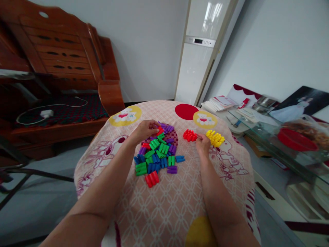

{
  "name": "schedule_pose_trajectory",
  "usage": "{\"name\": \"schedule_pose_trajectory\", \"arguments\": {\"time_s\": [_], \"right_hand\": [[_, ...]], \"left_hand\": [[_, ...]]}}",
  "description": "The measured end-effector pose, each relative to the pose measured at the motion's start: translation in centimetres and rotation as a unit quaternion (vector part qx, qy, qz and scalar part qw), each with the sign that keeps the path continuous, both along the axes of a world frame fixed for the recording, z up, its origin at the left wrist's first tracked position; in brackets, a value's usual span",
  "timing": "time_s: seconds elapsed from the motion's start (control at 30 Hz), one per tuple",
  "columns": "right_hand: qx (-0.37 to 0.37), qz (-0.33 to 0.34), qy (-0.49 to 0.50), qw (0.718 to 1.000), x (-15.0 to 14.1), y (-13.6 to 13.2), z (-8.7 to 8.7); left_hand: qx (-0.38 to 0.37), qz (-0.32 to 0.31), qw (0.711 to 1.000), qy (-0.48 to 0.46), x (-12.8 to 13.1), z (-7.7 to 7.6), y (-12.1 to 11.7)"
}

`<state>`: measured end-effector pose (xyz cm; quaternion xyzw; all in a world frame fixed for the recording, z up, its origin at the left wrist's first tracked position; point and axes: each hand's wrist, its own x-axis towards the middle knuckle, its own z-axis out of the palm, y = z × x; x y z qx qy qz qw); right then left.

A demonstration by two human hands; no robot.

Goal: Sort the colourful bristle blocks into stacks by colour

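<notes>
At the far side of a mixed pile of plastic building blocks (155,159) in green, blue, purple and red, my left hand (146,131) pinches a red block (160,130). My right hand (203,143) has its fingers closed at the right end of a red block group (189,135), which lies apart from the pile; the fingertips partly hide where they meet it. Just right of that hand sits a yellow block group (215,138). Nearest to me in the pile lies a red ridged block (152,179).
A patterned cloth covers the round table (169,212). Beyond its left edge stands a wooden bench (64,58) with a white cable and charger. To the right, a glass-topped table (277,137) carries a red bowl (296,139), papers and a photo.
</notes>
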<state>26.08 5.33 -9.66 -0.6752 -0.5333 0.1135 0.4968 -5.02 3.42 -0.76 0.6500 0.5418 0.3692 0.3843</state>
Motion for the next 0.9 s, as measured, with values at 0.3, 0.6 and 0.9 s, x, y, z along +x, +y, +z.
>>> {"name": "schedule_pose_trajectory", "arguments": {"time_s": [0.3,0.6,0.9], "right_hand": [[0.003,0.021,0.034,0.999,0.4,0.4,-0.7],[-0.016,0.013,0.005,1.000,0.0,-0.1,0.2],[0.000,0.014,0.018,1.000,0.3,0.2,-0.2]], "left_hand": [[0.068,-0.046,0.962,0.261,9.1,0.3,1.9],[0.007,-0.056,0.953,0.297,12.6,-1.2,4.7],[0.045,-0.073,0.962,0.261,8.9,0.3,3.6]]}}
